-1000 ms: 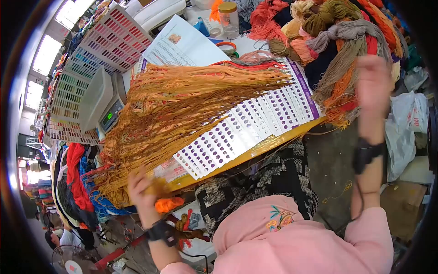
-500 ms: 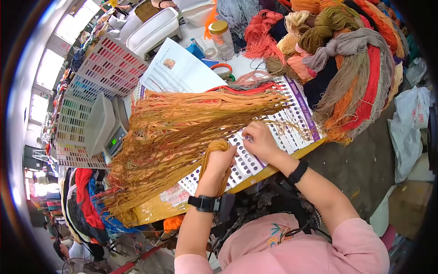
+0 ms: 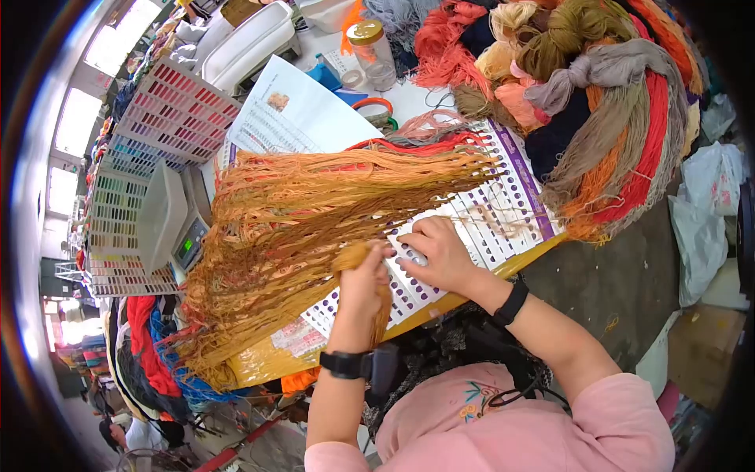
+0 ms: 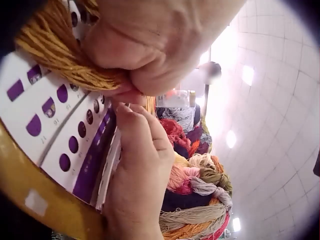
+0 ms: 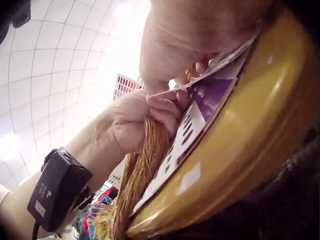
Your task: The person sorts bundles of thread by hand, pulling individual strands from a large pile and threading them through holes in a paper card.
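My left hand grips a folded hank of mustard-brown yarn, whose strands hang down past the wrist in the right wrist view. Close beside it, my right hand pinches the edge of a white card between thumb and fingers. That card is one of several overlapping cards with rows of punched holes and purple bands. Across their upper part lie long rows of orange and brown threads, fanned out to the left. The two hands nearly meet at the fingertips in the left wrist view.
A yellow table edge runs along the front. At the back right lies a heap of coloured yarn hanks. Behind the threads are a printed sheet, a jar, scissors, a scale and a colour chart.
My hands were far apart a second ago, the right one by the yarn heap. Both came together over the cards; since half a second ago they have shifted slightly left.
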Motion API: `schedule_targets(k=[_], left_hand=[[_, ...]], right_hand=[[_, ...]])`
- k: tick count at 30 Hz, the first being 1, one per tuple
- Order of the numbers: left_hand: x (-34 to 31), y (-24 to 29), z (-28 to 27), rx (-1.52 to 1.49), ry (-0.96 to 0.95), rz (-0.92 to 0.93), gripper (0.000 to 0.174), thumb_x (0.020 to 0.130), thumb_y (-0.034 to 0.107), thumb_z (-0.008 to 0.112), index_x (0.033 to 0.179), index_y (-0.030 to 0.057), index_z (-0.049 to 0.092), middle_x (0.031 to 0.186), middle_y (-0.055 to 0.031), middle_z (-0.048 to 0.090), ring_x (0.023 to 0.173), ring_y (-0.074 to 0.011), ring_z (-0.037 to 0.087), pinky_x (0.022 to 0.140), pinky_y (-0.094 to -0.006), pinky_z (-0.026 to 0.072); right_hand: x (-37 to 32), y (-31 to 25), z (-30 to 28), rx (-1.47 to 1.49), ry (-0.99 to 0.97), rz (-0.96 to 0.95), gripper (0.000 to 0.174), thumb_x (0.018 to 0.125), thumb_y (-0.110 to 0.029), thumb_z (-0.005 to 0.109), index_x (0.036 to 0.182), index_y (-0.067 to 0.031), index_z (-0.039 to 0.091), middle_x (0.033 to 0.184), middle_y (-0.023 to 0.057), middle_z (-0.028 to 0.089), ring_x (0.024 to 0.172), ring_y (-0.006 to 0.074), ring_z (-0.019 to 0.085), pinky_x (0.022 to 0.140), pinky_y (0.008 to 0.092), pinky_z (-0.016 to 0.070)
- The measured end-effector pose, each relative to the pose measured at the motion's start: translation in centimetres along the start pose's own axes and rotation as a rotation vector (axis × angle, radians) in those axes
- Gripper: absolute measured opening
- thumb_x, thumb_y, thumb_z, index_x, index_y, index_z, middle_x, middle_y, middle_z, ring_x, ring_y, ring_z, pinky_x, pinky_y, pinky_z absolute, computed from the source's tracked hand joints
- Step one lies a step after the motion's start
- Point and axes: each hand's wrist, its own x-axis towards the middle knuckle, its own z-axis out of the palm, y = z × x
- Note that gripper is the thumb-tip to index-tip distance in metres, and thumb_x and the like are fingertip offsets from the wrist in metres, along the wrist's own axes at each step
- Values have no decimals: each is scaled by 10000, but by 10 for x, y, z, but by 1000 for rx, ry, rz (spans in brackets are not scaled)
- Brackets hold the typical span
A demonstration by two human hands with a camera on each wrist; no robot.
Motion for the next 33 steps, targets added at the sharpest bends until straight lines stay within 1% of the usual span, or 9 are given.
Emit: schedule_targets(k=[4,7,13,19,20,22,28,29,33], left_hand=[[-10,20,-23,-612,-338,-283,146,827,129,485,948,50,505,714,-17,524,382,-6,293,364,-122,230],[4,13,-14,-68,-442,-277,154,809,82,490,952,37,525,629,5,510,382,-14,317,367,-140,251],[-18,45,-16,526,-65,-129,167,785,236,560,798,70,559,588,-4,532,381,-41,379,336,-172,281],[-61,151,-270,-412,246,248,95,822,78,463,887,21,503,779,-32,551,416,-20,386,357,-129,298],[-75,152,-270,-238,538,365,199,817,176,512,943,22,506,657,22,538,395,10,337,331,-131,278],[-105,140,-255,-321,556,361,234,809,149,509,1001,16,513,662,22,545,418,14,353,336,-126,278],[-129,30,-104,-226,-129,-39,343,856,238,442,1098,-5,452,953,-96,569,689,-121,542,564,-228,438],[-128,23,-83,-218,-107,-22,361,867,257,413,1104,-15,438,987,-118,549,775,-142,531,603,-248,446],[-122,12,-33,-242,-221,25,429,893,309,320,1136,-35,403,1104,-161,478,961,-212,504,752,-342,454]], right_hand=[[-1,6,6,55,22,8,130,654,-24,540,772,-54,584,730,62,508,740,227,483,705,326,351],[-2,13,7,206,78,32,143,650,-23,520,769,-76,579,703,45,546,719,227,501,687,335,355],[0,0,3,6,-24,66,284,641,-185,599,891,-56,555,797,78,468,795,239,465,724,341,341],[1,-3,6,-127,-119,96,391,607,-227,626,946,-62,526,850,75,449,849,243,427,768,346,307],[0,-4,6,-132,-108,86,390,608,-223,624,948,-61,525,846,75,449,849,241,426,768,346,304],[2,-5,4,-141,-118,73,387,611,-228,621,946,-60,525,846,76,449,854,241,423,758,344,303],[-6,0,3,0,-51,-1,343,651,-193,588,962,-66,522,896,81,468,890,240,435,786,359,306],[-9,-7,-2,-30,53,-40,214,625,-105,619,814,-41,544,841,90,503,782,232,481,679,323,371],[-34,-60,-19,550,-138,389,88,723,-48,582,660,-6,538,672,16,490,585,77,463,512,197,360]])
